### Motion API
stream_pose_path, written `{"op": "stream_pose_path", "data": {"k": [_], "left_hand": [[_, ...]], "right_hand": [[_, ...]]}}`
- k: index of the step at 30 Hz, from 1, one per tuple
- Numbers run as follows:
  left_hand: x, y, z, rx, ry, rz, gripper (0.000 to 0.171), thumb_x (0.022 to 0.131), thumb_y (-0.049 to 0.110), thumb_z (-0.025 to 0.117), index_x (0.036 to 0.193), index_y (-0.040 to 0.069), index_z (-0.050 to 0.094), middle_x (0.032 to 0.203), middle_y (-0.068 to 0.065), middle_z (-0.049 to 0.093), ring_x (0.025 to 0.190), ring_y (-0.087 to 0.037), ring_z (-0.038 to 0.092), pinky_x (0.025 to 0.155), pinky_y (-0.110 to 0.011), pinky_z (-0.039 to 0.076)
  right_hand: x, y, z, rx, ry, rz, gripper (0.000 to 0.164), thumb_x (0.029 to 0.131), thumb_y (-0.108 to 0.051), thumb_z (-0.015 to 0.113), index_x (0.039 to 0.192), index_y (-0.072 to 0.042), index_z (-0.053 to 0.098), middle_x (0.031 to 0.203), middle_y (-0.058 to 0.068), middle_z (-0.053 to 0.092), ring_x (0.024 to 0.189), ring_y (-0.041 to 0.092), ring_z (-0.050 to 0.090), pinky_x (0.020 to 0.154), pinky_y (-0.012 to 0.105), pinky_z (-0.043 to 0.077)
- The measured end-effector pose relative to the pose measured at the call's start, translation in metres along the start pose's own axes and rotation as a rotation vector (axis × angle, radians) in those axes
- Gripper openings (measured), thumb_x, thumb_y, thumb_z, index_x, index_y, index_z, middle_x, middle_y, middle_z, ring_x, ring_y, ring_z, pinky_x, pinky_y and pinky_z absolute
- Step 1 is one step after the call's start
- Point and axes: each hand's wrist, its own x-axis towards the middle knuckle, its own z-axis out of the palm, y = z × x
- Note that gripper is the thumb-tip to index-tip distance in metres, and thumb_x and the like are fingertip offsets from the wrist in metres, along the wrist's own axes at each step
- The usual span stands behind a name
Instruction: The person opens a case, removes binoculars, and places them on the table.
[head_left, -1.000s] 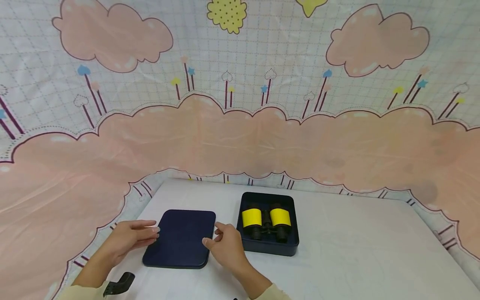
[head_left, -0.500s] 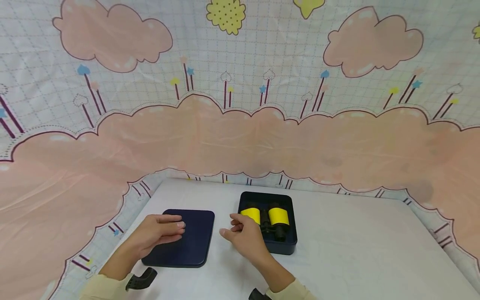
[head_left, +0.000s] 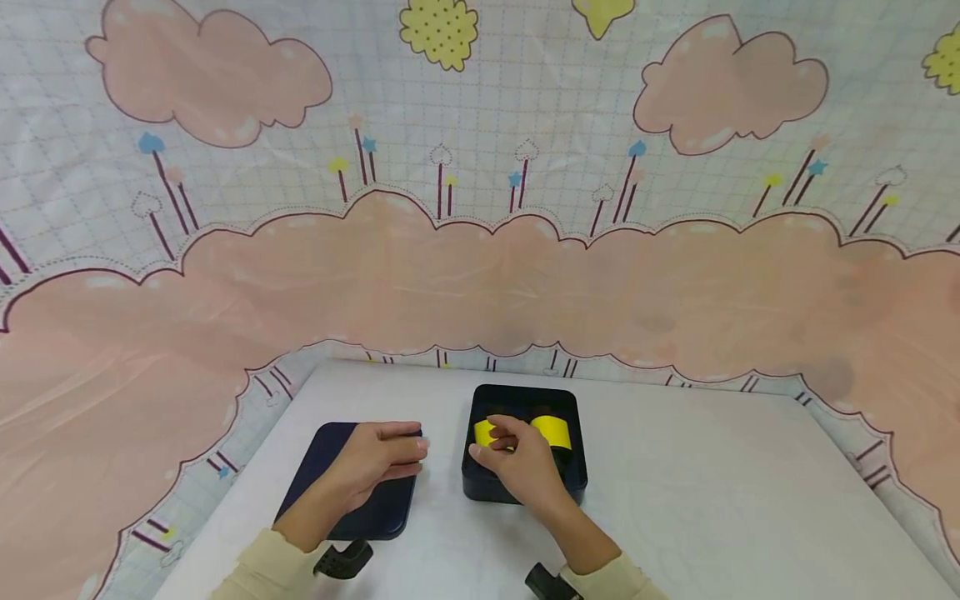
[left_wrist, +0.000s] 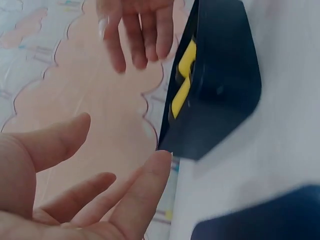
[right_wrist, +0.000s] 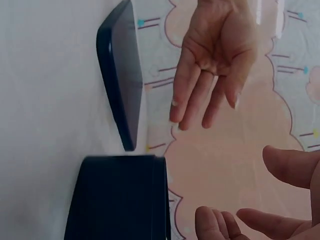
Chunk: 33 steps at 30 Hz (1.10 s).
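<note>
In the head view, a dark blue box [head_left: 523, 493] stands on the white table, holding black binoculars with yellow barrels [head_left: 551, 432]. My right hand [head_left: 525, 467] hovers above the box, its fingers loosely bent over the left barrel and nothing held. To the left lies a flat dark blue lid [head_left: 375, 512]. Above that lid my left hand [head_left: 367, 467] is held with fingers extended toward the box, gripping nothing. The left wrist view shows yellow parts of the binoculars [left_wrist: 183, 80] past the box wall [left_wrist: 225, 70]. Much of the binoculars is hidden by my right hand.
The white table [head_left: 697, 492] stretches to the right of the box. Behind it hangs a cloth [head_left: 525, 292] printed with clouds and candle-like shapes. Black wrist mounts [head_left: 343, 559] stick out from both sleeves.
My right hand has left the lid's right edge and moved right, over the box. My left hand has moved right from the lid's left edge across the lid. Lid and box stay put.
</note>
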Motion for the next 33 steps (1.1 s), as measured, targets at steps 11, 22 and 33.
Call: {"op": "stream_pose_path", "data": {"k": [11, 22, 33], "left_hand": [[0.017, 0.014, 0.041, 0.030, 0.009, 0.032, 0.049, 0.099, 0.008, 0.069, 0.144, -0.007, 0.056, 0.135, -0.028, 0.067, 0.124, -0.042, 0.068, 0.096, -0.048, 0.061], [0.034, 0.010, 0.061, 0.078, 0.077, -0.017, 0.059, 0.095, 0.009, 0.075, 0.148, -0.005, 0.053, 0.144, -0.029, 0.061, 0.120, -0.035, 0.071, 0.101, -0.048, 0.058], [0.047, -0.007, 0.068, 0.161, 0.118, -0.072, 0.064, 0.090, -0.002, 0.075, 0.148, -0.007, 0.051, 0.144, -0.030, 0.060, 0.122, -0.038, 0.070, 0.093, -0.045, 0.063]], "right_hand": [[0.007, 0.011, -0.025, -0.075, 0.047, -0.017, 0.054, 0.090, -0.017, 0.083, 0.139, -0.004, 0.064, 0.122, 0.016, 0.067, 0.103, 0.023, 0.064, 0.100, 0.043, 0.060], [0.015, 0.025, -0.037, -0.194, 0.035, -0.043, 0.062, 0.085, -0.019, 0.088, 0.140, -0.005, 0.063, 0.130, 0.017, 0.067, 0.119, 0.036, 0.065, 0.103, 0.050, 0.058], [0.032, 0.035, -0.050, -0.586, -0.072, -0.187, 0.072, 0.081, -0.022, 0.091, 0.144, -0.006, 0.060, 0.145, 0.018, 0.057, 0.132, 0.038, 0.056, 0.111, 0.056, 0.051]]}}
